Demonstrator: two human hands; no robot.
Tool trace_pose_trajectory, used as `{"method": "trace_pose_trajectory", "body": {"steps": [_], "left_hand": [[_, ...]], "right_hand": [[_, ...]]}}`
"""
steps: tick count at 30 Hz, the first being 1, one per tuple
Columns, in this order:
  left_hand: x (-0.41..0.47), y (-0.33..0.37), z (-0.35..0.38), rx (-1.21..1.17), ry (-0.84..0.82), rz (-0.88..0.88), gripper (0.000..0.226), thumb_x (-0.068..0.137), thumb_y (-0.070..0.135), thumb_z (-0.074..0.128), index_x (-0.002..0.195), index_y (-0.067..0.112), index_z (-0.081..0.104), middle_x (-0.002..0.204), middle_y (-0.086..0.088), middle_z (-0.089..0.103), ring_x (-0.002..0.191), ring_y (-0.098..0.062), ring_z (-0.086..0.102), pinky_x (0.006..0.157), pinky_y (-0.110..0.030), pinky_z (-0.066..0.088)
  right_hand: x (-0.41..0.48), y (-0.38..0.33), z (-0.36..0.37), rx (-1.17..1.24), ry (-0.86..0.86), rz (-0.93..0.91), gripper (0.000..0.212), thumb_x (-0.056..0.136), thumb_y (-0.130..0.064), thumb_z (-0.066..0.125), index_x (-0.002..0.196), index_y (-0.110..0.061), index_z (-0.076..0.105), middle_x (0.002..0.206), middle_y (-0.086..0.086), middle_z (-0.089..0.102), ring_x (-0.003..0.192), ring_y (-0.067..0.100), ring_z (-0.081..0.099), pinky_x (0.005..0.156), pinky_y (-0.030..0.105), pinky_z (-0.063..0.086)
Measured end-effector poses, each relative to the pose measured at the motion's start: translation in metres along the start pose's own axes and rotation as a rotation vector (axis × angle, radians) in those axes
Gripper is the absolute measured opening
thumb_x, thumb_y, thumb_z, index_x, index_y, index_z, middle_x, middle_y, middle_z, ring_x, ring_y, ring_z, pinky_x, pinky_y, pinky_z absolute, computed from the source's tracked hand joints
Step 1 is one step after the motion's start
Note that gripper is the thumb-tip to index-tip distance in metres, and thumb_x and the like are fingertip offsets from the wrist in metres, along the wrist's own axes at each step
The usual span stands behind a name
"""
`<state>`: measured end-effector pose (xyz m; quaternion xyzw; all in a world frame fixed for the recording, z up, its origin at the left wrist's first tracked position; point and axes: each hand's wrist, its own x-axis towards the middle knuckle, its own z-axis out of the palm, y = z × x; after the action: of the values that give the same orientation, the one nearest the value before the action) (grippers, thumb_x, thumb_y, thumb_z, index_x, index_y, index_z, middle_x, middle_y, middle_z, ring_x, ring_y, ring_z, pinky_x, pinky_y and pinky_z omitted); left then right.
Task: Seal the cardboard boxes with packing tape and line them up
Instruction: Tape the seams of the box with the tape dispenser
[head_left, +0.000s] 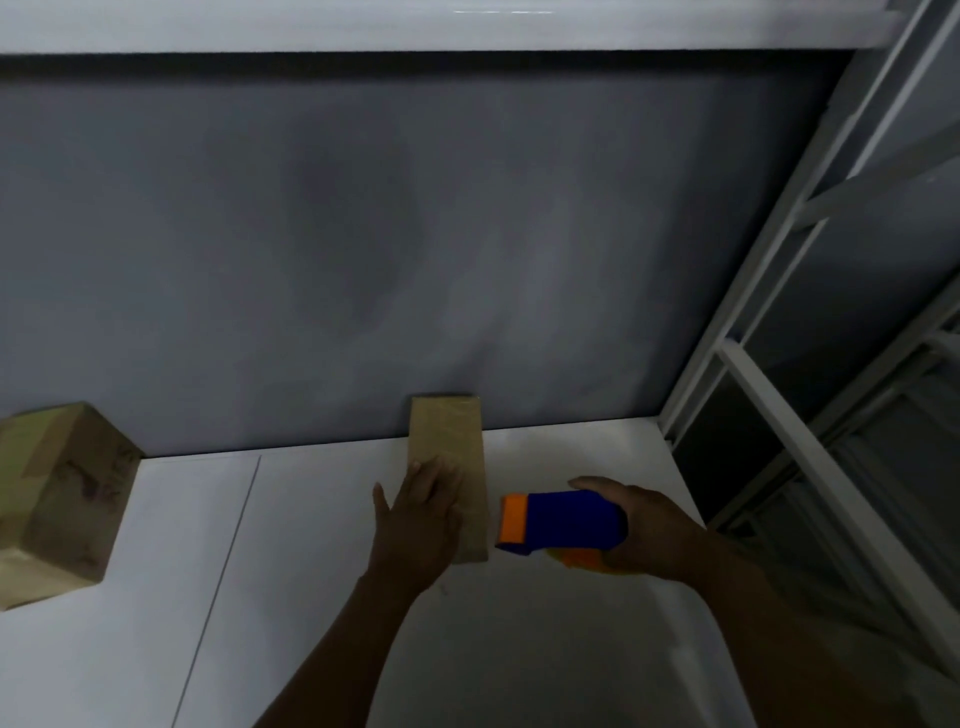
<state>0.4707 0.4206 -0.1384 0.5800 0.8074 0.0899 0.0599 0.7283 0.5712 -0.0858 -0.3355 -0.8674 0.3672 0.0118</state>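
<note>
White tabletop (311, 597), lit dimly, with a thin dark seam (228, 561) running from near edge to far edge on its left part. Grey wall (415, 234) stood directly behind it; a white metal rack (779, 415) rose at the right.

Item 1: narrow cardboard box (449, 441). It lay flat on the tabletop near the centre, long axis pointing away from the viewer, far end touching or just short of the wall; which of the two could not be told. Glossy strips on its top looked like tape, though blur left this uncertain.

Item 2: left hand (415, 525). It rested palm-down on the near half of that box, fingers (436, 483) straight and close together, thumb spread out to the left.

Item 3: tape dispenser (566, 519), blue body with orange front. It was held just to the right of the narrow box, orange end towards the box; whether the two touched could not be told.

Item 4: right hand (649, 535). It gripped the dispenser from the right, fingers curled round the body, fingertips hidden.

Item 5: second cardboard box (62, 499), bulkier, with tape bands over its top. It sat at the left edge of view, well apart from the hands.
</note>
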Motion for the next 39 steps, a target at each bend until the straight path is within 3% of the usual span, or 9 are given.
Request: {"method": "trace_pose_trajectory", "body": {"steps": [5,9,13,18,22,28,32,36,39], "left_hand": [[0.013,0.024,0.006,0.017,-0.073,-0.167,0.072,0.096,0.060,0.006,0.138,0.019,0.048,0.134,-0.020,0.045,0.121,-0.040,0.052,0.088,-0.073,0.036],[0.012,0.014,0.016,0.038,0.015,-0.099,0.065,0.096,0.062,0.009,0.149,0.029,0.027,0.155,-0.013,0.028,0.141,-0.036,0.027,0.100,-0.068,0.027],[0.012,0.012,0.014,0.058,0.032,-0.086,0.063,0.097,0.060,0.009,0.148,0.028,0.029,0.155,-0.011,0.028,0.142,-0.034,0.021,0.100,-0.066,0.028],[0.011,0.007,0.017,0.073,0.044,-0.057,0.064,0.097,0.060,0.010,0.149,0.027,0.028,0.156,-0.010,0.024,0.143,-0.030,0.012,0.103,-0.063,0.023],[0.008,0.001,0.017,0.097,0.030,-0.045,0.066,0.097,0.061,0.008,0.150,0.025,0.027,0.157,-0.009,0.019,0.144,-0.030,0.011,0.105,-0.062,0.020],[0.004,-0.004,0.014,0.086,0.025,-0.011,0.065,0.098,0.060,0.008,0.150,0.025,0.024,0.157,-0.011,0.021,0.143,-0.034,0.018,0.104,-0.064,0.023],[0.005,-0.003,0.011,0.085,0.015,-0.016,0.063,0.098,0.058,0.008,0.148,0.025,0.026,0.155,-0.012,0.027,0.141,-0.035,0.022,0.100,-0.064,0.030],[0.005,-0.004,0.012,0.063,0.012,0.010,0.062,0.098,0.058,0.009,0.149,0.026,0.021,0.156,-0.012,0.022,0.142,-0.036,0.021,0.103,-0.064,0.026],[0.006,-0.005,0.013,0.055,0.008,0.017,0.063,0.097,0.059,0.008,0.150,0.026,0.020,0.157,-0.012,0.019,0.143,-0.037,0.018,0.104,-0.063,0.024]], "right_hand": [[0.002,-0.003,0.007,-0.028,0.056,-0.054,0.065,0.062,-0.050,0.083,0.117,-0.044,0.050,0.106,-0.024,0.057,0.098,-0.005,0.055,0.085,0.020,0.051],[-0.002,0.006,-0.002,-0.049,0.066,-0.017,0.064,0.062,-0.039,0.085,0.115,-0.043,0.050,0.106,-0.019,0.050,0.097,-0.004,0.050,0.077,0.007,0.044],[-0.010,-0.001,-0.015,0.083,0.019,0.028,0.054,0.066,-0.027,0.084,0.110,-0.038,0.056,0.102,-0.017,0.063,0.095,-0.004,0.059,0.072,0.008,0.047],[-0.015,-0.002,-0.014,0.129,-0.014,0.055,0.062,0.068,-0.011,0.081,0.117,-0.036,0.051,0.107,-0.020,0.059,0.099,-0.007,0.055,0.073,0.005,0.045],[-0.015,-0.005,-0.011,0.149,-0.023,0.056,0.065,0.068,-0.016,0.082,0.119,-0.040,0.049,0.111,-0.018,0.060,0.104,-0.003,0.056,0.081,0.013,0.049],[-0.016,-0.009,-0.008,0.151,-0.027,0.037,0.083,0.071,-0.017,0.081,0.138,-0.036,0.036,0.121,-0.022,0.047,0.108,-0.003,0.050,0.075,0.001,0.044],[-0.018,-0.007,-0.008,0.092,-0.038,0.028,0.085,0.075,-0.020,0.079,0.142,-0.040,0.030,0.127,-0.013,0.047,0.112,0.001,0.048,0.077,0.002,0.044],[-0.017,-0.010,-0.010,-0.061,-0.053,-0.008,0.079,0.075,-0.033,0.078,0.141,-0.040,0.035,0.117,-0.009,0.051,0.101,0.002,0.050,0.075,0.003,0.040],[-0.010,-0.017,-0.008,-0.174,-0.052,-0.044,0.077,0.078,-0.022,0.075,0.139,-0.042,0.034,0.106,-0.010,0.046,0.096,0.005,0.046,0.075,0.004,0.034]]}}
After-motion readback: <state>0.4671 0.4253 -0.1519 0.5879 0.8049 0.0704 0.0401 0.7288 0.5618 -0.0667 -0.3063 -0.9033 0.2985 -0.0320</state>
